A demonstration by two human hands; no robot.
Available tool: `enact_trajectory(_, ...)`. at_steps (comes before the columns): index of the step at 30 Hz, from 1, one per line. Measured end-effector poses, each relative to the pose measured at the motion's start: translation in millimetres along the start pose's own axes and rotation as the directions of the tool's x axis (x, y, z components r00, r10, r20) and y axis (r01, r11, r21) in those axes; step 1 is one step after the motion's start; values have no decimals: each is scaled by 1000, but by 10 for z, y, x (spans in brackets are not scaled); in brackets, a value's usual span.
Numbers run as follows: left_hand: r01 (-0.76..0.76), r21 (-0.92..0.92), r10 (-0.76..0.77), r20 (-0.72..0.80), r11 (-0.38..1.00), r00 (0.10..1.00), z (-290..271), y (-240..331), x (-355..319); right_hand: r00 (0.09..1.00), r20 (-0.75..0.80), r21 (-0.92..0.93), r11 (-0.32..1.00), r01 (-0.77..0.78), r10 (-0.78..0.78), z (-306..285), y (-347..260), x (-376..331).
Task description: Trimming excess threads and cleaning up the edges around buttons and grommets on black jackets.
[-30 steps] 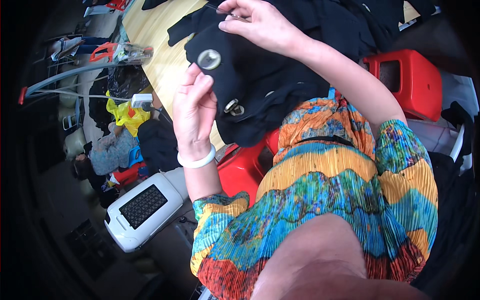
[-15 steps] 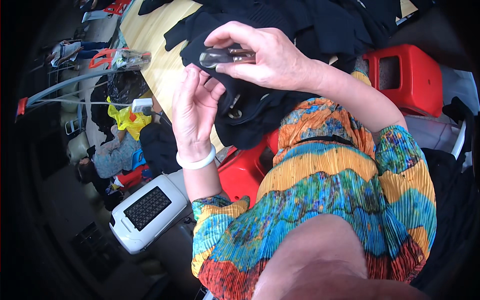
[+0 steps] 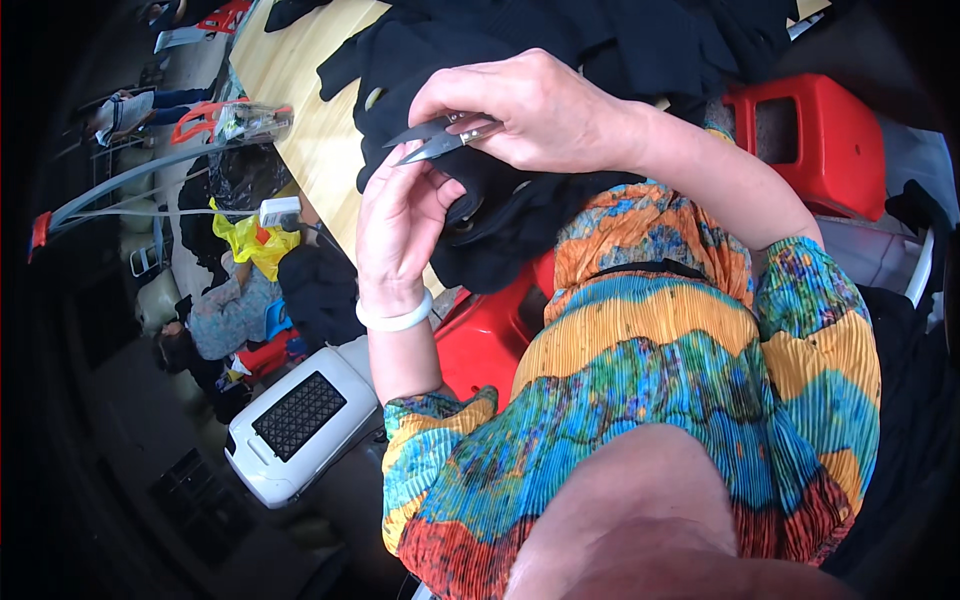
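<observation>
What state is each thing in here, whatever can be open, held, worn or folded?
Snips: held, blades apart
Right hand: closed around the snips' handles
Left hand: fingers bent; whether it grips anything is unclear
Black cloth: bunched on the table
Table: partly covered by cloth
Bracelet: worn
Yellow bag: crumpled
</observation>
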State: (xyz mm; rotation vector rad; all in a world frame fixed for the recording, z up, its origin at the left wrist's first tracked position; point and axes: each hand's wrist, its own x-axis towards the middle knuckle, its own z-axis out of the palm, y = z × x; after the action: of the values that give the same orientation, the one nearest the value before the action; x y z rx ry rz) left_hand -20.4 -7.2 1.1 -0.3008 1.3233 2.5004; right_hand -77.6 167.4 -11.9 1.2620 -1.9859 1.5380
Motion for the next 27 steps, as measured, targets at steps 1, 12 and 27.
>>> enact_trajectory(1,-24,27,24,16,999,1000,5,9,-12,1000,-6,13,1000,20,-20,-25,-19,27)
enact_trajectory(12,-218,-368,283,132,904,950,61,-184,-33,907,-291,299,930,-215,303,-232,-278,49)
enact_trajectory(27,-395,-310,452,139,865,881,-34,-293,-104,878,103,374,800,-470,468,-55,-522,-240)
